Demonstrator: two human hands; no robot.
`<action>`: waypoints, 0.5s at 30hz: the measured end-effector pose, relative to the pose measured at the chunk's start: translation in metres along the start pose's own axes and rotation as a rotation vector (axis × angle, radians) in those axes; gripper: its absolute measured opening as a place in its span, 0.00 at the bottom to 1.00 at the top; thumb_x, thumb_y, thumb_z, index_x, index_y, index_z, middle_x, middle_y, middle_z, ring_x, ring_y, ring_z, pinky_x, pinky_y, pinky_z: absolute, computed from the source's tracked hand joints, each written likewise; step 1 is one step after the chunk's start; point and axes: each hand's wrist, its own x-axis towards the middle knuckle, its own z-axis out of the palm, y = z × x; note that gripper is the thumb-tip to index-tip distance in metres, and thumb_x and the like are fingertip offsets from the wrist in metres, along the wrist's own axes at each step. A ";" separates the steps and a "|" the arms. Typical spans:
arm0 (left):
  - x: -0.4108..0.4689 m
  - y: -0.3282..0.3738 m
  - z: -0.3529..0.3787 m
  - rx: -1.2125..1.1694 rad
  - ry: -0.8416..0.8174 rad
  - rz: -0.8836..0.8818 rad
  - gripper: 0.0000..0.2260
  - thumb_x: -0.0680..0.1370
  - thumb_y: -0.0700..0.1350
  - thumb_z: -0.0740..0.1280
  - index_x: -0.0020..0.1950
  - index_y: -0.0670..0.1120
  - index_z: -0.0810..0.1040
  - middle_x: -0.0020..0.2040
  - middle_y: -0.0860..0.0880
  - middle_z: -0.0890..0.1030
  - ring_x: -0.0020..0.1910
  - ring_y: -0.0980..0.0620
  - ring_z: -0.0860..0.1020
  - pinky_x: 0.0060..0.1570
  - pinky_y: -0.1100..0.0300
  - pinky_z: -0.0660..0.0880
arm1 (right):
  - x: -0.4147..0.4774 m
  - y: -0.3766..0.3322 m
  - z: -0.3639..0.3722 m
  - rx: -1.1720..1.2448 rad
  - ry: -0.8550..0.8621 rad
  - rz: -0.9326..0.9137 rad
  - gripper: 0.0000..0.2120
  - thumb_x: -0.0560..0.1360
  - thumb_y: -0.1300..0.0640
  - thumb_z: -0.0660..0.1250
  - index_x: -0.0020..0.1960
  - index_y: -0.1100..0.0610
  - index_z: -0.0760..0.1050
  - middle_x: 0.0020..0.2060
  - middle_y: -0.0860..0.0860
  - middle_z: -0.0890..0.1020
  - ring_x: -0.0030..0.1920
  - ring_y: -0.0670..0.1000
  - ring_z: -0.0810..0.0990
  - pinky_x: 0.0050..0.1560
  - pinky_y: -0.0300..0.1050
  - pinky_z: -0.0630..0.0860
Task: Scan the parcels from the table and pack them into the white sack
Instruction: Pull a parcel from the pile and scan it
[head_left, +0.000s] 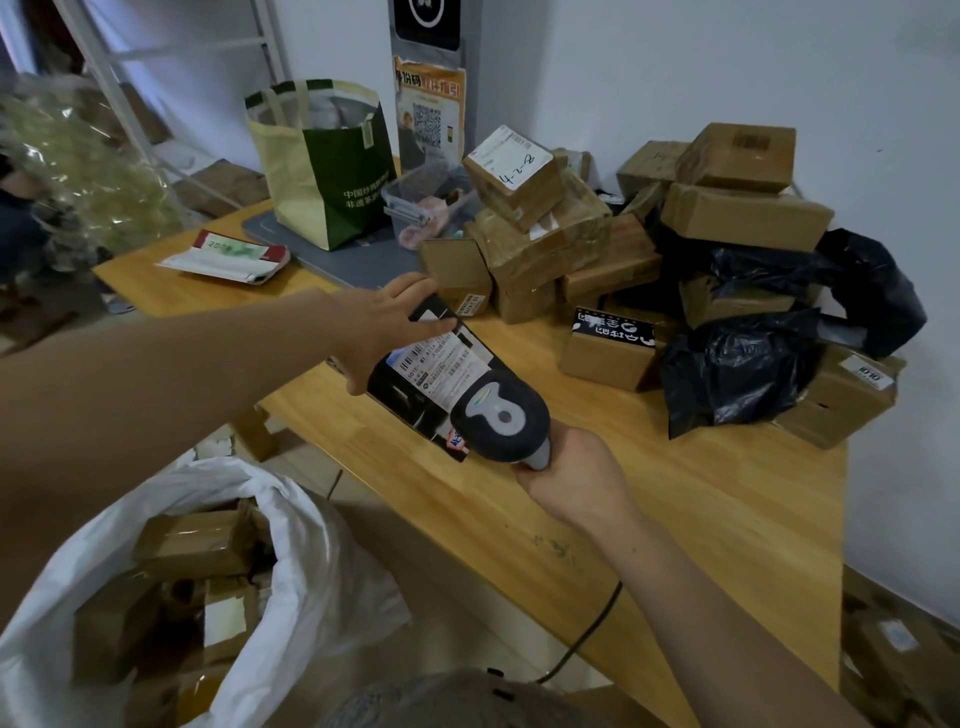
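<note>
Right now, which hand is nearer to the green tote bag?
Left. The left hand grips the black parcel in front of the green tote bag; the right hand holds the scanner farther back, toward the person.

white sack (306, 561): cut off by left and bottom edges
black parcel (397, 387): label print unreadable
scanner (501, 415): handle mostly hidden in right hand (571, 480)
</note>
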 end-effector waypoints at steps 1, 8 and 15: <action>-0.001 0.000 0.001 -0.005 -0.002 -0.004 0.63 0.59 0.57 0.80 0.74 0.61 0.31 0.73 0.47 0.31 0.74 0.39 0.35 0.64 0.48 0.71 | 0.000 -0.001 0.000 0.000 -0.001 -0.003 0.11 0.72 0.53 0.68 0.39 0.44 0.66 0.34 0.45 0.77 0.38 0.51 0.80 0.37 0.49 0.80; -0.026 -0.010 0.024 -0.208 -0.031 -0.135 0.62 0.58 0.60 0.79 0.75 0.62 0.34 0.73 0.51 0.35 0.74 0.40 0.37 0.68 0.43 0.64 | 0.009 -0.011 0.009 0.176 -0.040 0.021 0.13 0.71 0.52 0.72 0.51 0.47 0.70 0.36 0.44 0.78 0.37 0.45 0.78 0.40 0.49 0.81; -0.124 -0.016 0.127 -0.764 -0.229 -0.594 0.53 0.63 0.62 0.76 0.77 0.63 0.42 0.75 0.48 0.41 0.75 0.39 0.42 0.74 0.40 0.53 | 0.025 -0.042 0.050 0.349 -0.209 0.018 0.15 0.70 0.55 0.73 0.53 0.49 0.72 0.37 0.45 0.79 0.38 0.49 0.79 0.41 0.48 0.80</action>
